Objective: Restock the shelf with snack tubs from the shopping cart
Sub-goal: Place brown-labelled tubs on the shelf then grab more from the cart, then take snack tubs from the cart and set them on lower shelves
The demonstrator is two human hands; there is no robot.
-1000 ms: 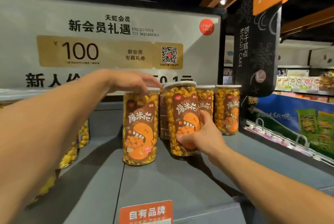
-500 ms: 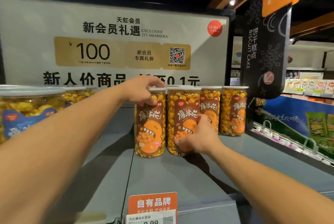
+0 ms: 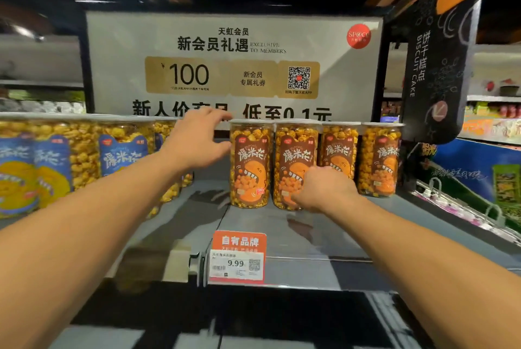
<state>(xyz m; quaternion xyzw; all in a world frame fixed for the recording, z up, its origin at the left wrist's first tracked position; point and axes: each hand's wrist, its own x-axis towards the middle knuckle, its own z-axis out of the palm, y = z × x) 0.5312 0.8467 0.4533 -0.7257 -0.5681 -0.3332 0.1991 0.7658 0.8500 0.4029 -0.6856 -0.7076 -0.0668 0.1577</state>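
Several clear popcorn tubs with brown and orange labels stand in a row on the grey shelf (image 3: 310, 233). My left hand (image 3: 197, 140) hovers with spread fingers just left of the leftmost tub (image 3: 249, 164), its thumb close to the tub's side. Lower down, my right hand (image 3: 324, 190) grips the second tub (image 3: 291, 157), which stands upright against the first. Two more tubs (image 3: 380, 159) stand further right and slightly back. The shopping cart is out of view.
Blue-labelled popcorn tubs (image 3: 121, 157) fill the shelf's left side. A big white promotion board (image 3: 234, 66) backs the shelf. A black aisle sign (image 3: 434, 72) hangs at the right. An orange price tag (image 3: 238, 258) sits on the front edge.
My left hand has come off the leftmost tub's lid and opened beside it. The right hand has slid to the second tub's lower right. The view has pulled back and dropped.
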